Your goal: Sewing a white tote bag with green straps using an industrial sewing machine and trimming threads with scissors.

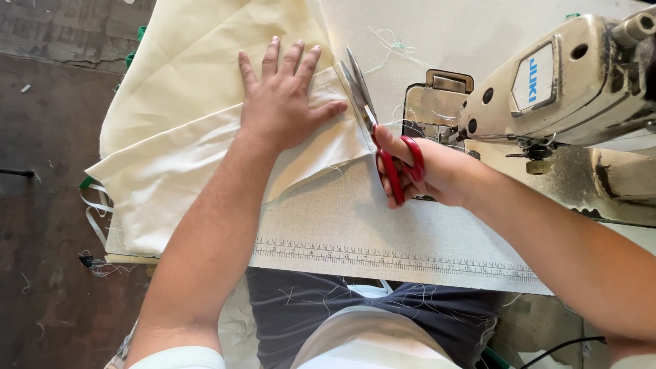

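Observation:
My left hand (283,99) lies flat, fingers spread, on a folded piece of cream fabric (184,130) on the sewing table. My right hand (427,174) grips red-handled scissors (383,130). Their metal blades point away from me and sit at the right edge of the fabric, just beside my left thumb. The blades look slightly parted along that edge.
A worn cream sewing machine (567,82) stands at the right, with its needle plate (430,109) behind the scissors. The pale table (355,225) has a printed ruler strip (396,260) along its near edge. Loose threads lie about. Dark floor (48,205) shows at left.

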